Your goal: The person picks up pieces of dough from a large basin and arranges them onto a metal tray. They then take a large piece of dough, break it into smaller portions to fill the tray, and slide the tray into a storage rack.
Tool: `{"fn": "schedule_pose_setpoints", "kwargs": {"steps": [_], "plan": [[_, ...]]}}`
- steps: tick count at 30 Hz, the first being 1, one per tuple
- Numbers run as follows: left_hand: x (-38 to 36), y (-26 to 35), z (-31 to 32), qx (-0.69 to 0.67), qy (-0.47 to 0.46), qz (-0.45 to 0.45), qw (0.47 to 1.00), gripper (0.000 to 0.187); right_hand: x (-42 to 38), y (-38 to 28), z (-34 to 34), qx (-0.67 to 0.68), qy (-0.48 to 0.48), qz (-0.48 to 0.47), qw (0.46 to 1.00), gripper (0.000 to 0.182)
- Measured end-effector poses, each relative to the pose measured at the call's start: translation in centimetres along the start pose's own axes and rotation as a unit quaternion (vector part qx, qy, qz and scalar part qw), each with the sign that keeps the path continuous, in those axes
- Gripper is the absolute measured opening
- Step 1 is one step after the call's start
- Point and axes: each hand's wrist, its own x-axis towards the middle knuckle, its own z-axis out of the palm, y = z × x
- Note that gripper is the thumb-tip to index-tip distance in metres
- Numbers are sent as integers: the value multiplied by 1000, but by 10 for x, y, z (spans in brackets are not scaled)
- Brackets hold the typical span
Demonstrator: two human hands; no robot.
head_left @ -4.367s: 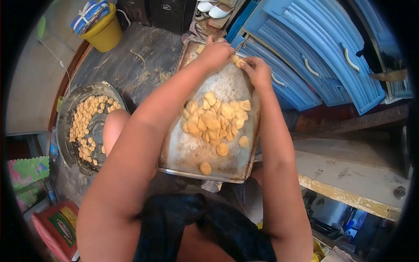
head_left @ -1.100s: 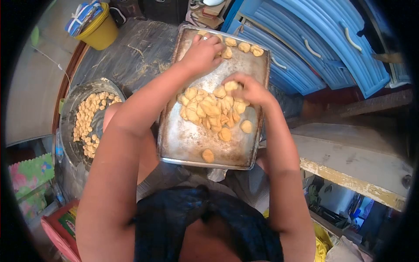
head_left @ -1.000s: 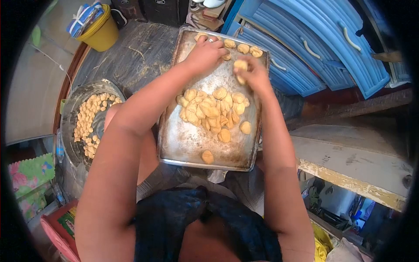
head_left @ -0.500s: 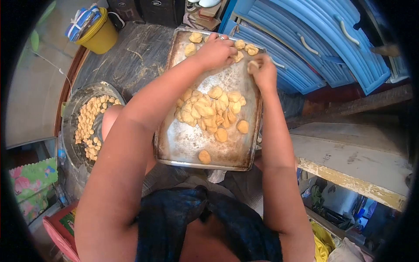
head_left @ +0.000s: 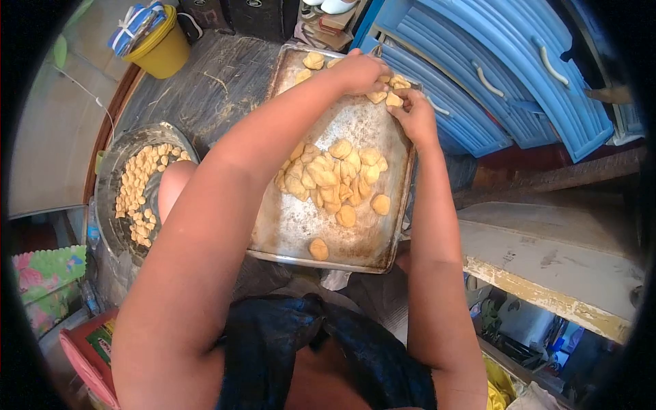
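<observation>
A worn metal baking tray (head_left: 294, 242) rests across my lap, with a heap of yellow dough pieces (head_left: 321, 171) in its middle. More pieces lie along its far edge. At that edge, my left hand (head_left: 362, 74) has its fingers curled down beside the pieces; the fingertips are partly hidden, so what they hold cannot be made out. Thumb and fingers of my right hand (head_left: 415, 117) are closed on a small dough piece (head_left: 394, 100) at the far right corner, next to the other pieces. A single round piece (head_left: 318, 249) sits near the tray's front edge.
On the floor at left stands a dark round basin (head_left: 113, 198) holding many small dough pieces. A yellow bucket (head_left: 164, 48) is behind it. Blue slatted doors (head_left: 471, 75) border the tray's far right, and a wooden shelf (head_left: 547, 253) runs along my right.
My left hand has moved right along the far edge. My right hand has brought its dough piece down among the pieces at the far right corner.
</observation>
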Motion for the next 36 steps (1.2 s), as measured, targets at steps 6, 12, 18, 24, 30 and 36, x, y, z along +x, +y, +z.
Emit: {"fn": "schedule_pose_setpoints", "kwargs": {"steps": [6,12,18,24,30,36], "plan": [[-8,-5,2,2,-7,-4,1000,42,8,-3,-3,10,80,-26,996,35],[-12,-2,6,-2,0,-19,1000,44,37,25,11,-20,63,-78,995,32],[-37,1,9,19,189,21,981,46,28,13,1,-17,66,-60,996,32],[-136,30,-49,-57,-171,-51,982,32,-41,-53,-20,57,-289,-5,956,47],[-188,20,-40,-289,-197,-139,927,20,-61,-57,7,14,-336,-124,934,29],[-156,-16,-33,-389,105,-234,885,28,-23,-67,32,110,-183,7,977,20]]}}
